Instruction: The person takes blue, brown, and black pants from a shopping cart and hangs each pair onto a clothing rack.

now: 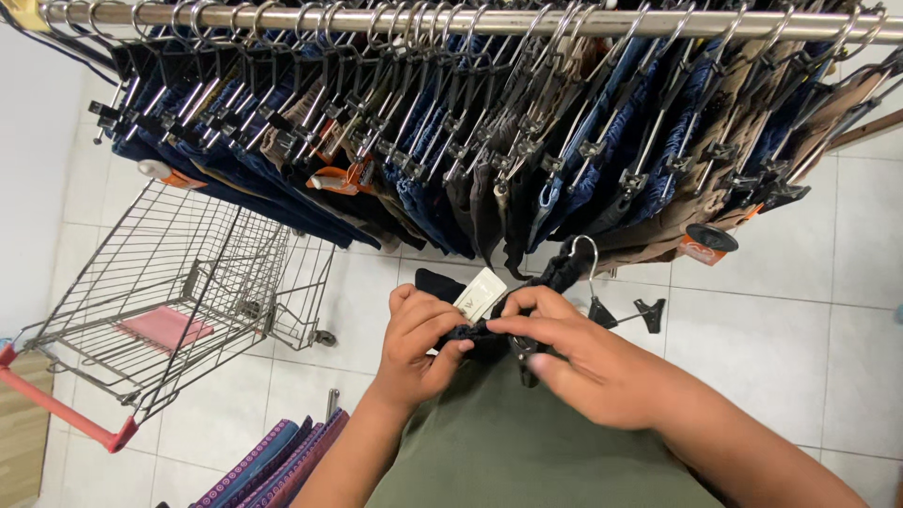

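you're pinching the dark garment (pixel 489 331) taut with left hand (pixel 419 343) and right hand (pixel 583 362) fingers clamped, steadying its clip hanger (pixel 602 306) toward one o'clock

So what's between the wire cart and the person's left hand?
In the head view, only bare white floor tiles lie between the wire cart and the left hand.

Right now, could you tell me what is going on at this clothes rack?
A person stands at a metal rail packed with hung trousers. Both hands hold a dark garment on a clip hanger: the left hand pinches the waistband beside a white tag, while the right hand works a clip. A wire shopping trolley with a pink item inside stands on the left.
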